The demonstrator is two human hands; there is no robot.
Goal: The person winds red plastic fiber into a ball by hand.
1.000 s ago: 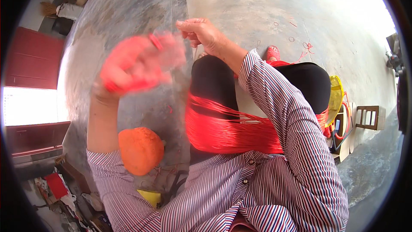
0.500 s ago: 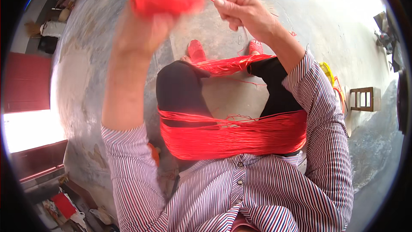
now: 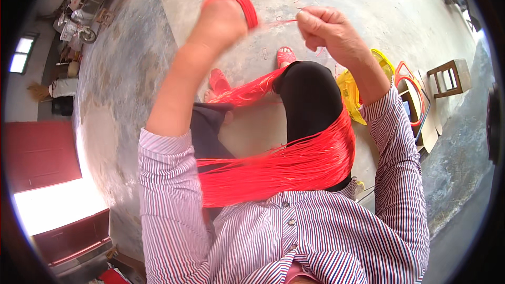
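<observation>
A wide skein of red cord (image 3: 284,171) is stretched around both of my legs, with its farther side (image 3: 252,88) crossing between them in front of the knees. My left hand (image 3: 223,18), blurred by motion, is closed and raised at the far side, a bundle of red cord (image 3: 243,0) wound over it. Level with it on the right, my right hand (image 3: 334,31) is closed in a pinch on a thin red strand (image 3: 286,21). The strand runs left toward the bundle. The left fingers are mostly hidden behind the wrist and the cord.
Beyond my right arm are a yellow plastic bag (image 3: 351,94), an orange tube (image 3: 415,87) and a small wooden stool (image 3: 450,78). My red slippers (image 3: 217,81) rest on the concrete floor (image 3: 129,89). A motorbike (image 3: 79,29) stands far left, near a dark red door panel (image 3: 39,155).
Both hands have shifted right, and the left has moved slightly nearer. My legs have turned and the view has swung left. The bundle around the left hand shows more of its strands.
</observation>
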